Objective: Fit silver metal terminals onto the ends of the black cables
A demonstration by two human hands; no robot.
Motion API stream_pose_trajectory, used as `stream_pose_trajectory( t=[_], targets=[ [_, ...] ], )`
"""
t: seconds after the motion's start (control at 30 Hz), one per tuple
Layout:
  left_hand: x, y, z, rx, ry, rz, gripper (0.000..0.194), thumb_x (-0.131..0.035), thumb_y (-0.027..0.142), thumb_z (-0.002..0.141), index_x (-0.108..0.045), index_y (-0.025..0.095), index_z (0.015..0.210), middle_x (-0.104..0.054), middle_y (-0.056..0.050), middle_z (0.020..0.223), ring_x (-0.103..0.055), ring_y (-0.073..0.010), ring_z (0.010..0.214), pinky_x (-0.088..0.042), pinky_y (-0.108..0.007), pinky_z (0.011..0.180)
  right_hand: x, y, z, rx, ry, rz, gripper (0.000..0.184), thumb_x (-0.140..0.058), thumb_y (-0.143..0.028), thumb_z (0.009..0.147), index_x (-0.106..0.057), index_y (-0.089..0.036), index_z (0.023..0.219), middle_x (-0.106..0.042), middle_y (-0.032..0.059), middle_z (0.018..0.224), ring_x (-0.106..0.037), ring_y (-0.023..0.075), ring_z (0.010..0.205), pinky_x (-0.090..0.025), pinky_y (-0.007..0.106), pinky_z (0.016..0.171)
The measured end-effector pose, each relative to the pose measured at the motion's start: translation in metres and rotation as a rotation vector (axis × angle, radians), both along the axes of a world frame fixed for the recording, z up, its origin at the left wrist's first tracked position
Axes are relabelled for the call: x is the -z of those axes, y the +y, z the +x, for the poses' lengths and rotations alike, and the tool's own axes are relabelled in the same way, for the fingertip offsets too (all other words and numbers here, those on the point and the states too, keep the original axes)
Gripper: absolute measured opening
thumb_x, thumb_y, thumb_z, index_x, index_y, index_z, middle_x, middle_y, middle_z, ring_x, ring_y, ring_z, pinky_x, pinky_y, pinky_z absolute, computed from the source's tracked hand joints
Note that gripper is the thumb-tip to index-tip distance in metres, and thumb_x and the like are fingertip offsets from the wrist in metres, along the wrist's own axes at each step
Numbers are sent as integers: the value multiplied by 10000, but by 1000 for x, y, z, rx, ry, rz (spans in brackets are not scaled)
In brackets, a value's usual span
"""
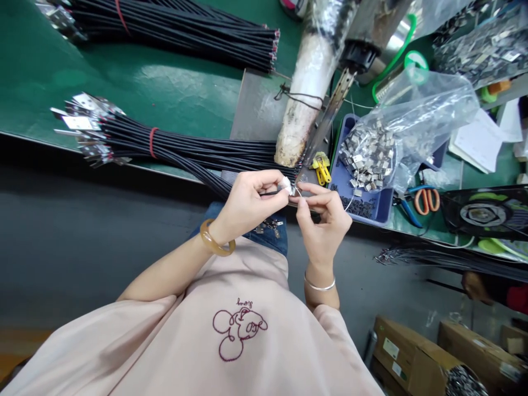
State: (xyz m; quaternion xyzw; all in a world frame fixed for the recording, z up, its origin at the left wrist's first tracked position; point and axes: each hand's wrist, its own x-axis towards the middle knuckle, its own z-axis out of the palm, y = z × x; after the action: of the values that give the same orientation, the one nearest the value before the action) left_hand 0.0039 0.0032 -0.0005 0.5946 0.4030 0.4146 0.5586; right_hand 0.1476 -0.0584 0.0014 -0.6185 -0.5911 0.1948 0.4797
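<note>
My left hand is closed, pinching the end of one black wire drawn from the bundle of black wires tied with a red band. A white tape wrap covers one fingertip. My right hand is closed in a pinch right against it, holding a small metal clip at the wire's tip. Both hands meet just under the soldering tool's metal tip, at the edge of the green bench.
A second wire bundle lies at the back. A blue tray holds a clear bag of metal clips. Orange-handled scissors, a yellow clip and a small fan sit to the right. Cardboard boxes stand on the floor.
</note>
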Motion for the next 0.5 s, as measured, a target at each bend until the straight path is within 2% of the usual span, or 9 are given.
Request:
stream_pose_trajectory(
  t=[0.1,0.37,0.5],
  targets=[
    [-1,2,2,-26,11,9,112,-609,173,768,-628,131,667,-532,30,550,-384,-50,499,-278,-199,480,-2,2,1,-9,16,-13,52,-632,-242,917,-607,-226,874,-772,41,1100,-775,148,864,-650,288,747],
    [-4,4,2,-15,-6,-25,124,-597,195,778,-603,153,661,-538,17,566,-443,-73,519,-327,-211,504,-9,5,2,-11,-27,-50,63,-630,-249,917,-636,-229,857,-778,29,1056,-772,147,833,-672,301,744],
    [-5,3,1,5,17,-23,157,-605,181,776,-579,152,624,-418,46,520,-329,-58,498,-251,-213,476,-9,1,4,-46,-24,-64,77,-624,-230,912,-601,-234,838,-777,21,1039,-771,143,847,-671,285,729]
  ],
)
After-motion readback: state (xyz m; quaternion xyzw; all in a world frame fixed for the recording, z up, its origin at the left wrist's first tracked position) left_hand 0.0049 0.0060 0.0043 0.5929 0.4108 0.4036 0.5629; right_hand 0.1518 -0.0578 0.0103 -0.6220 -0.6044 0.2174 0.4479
